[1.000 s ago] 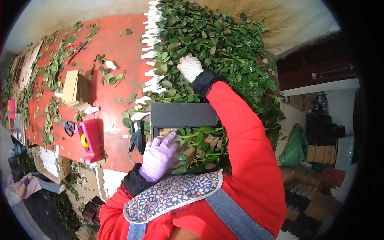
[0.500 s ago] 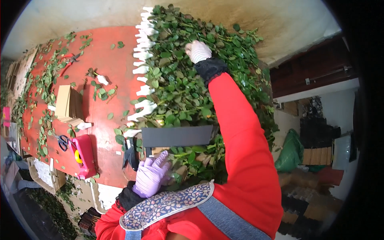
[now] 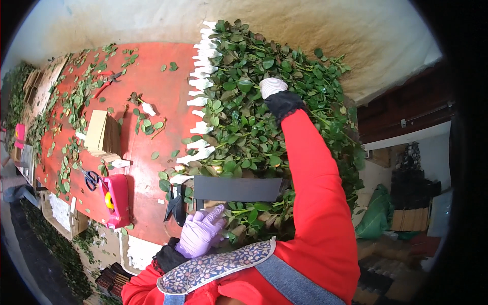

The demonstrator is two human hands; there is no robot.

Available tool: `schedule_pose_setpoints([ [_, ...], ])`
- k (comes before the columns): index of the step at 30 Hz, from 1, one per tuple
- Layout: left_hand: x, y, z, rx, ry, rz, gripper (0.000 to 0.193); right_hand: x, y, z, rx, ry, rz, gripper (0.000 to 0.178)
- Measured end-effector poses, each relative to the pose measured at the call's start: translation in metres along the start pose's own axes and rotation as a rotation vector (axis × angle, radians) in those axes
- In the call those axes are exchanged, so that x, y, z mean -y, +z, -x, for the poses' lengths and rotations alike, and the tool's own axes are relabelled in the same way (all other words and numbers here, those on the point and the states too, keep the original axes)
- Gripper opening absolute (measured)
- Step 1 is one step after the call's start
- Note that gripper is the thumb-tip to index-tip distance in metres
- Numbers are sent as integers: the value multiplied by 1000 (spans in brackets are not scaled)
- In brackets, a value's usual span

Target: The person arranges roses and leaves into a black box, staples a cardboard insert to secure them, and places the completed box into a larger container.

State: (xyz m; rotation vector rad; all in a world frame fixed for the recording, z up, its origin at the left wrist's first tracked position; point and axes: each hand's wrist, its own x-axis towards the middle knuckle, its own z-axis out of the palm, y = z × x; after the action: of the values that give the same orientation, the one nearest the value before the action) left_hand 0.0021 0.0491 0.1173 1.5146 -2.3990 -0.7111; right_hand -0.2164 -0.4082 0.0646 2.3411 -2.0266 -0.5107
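A thick layer of leafy green rose stems (image 3: 249, 137) covers the right part of the red table, their heads to the left. White net sleeves (image 3: 199, 100) cover those heads in a row. My right hand (image 3: 273, 87), in a pale striped glove, reaches into the leaves at the far side; its fingertips are hidden there. My left hand (image 3: 202, 231), in a purple glove, lies low in front of a dark grey strip (image 3: 238, 189), beside the near stems. Its fingers are stretched forward, and I see nothing held. A black-handled cutting tool (image 3: 176, 206) lies left of it.
On the red table (image 3: 152, 188) stand a pink tape dispenser (image 3: 117, 201) and folded cardboard pieces (image 3: 103, 133). Blue-handled scissors (image 3: 90, 179), red pruning shears (image 3: 105, 84) and loose leaves lie around. A wall (image 3: 325, 30) rises behind; a green sack (image 3: 376, 216) sits at right.
The whole view has shifted, so the scene sits lower and further right. My right hand has come slightly nearer, its fingers now out of sight. My left hand's raised finger has lowered.
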Motion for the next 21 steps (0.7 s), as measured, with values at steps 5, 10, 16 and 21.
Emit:
schedule_pose_setpoints([
  [5, 0, -2, -1, -64, 52, 18, 43, -48, -59, 76, -135, -144, 116, 22],
  [10, 5, 1, 3, -179, 63, -25, 41, -87, -103, 176, -294, -441, 48, 17],
  [16, 35, 40, -1, -167, 43, -29, 42, -57, -62, 307, -199, -643, -630, 25],
  [21, 42, 47, -3, -255, 31, -69, 31, -37, -8, 334, -244, -794, -385, 16],
])
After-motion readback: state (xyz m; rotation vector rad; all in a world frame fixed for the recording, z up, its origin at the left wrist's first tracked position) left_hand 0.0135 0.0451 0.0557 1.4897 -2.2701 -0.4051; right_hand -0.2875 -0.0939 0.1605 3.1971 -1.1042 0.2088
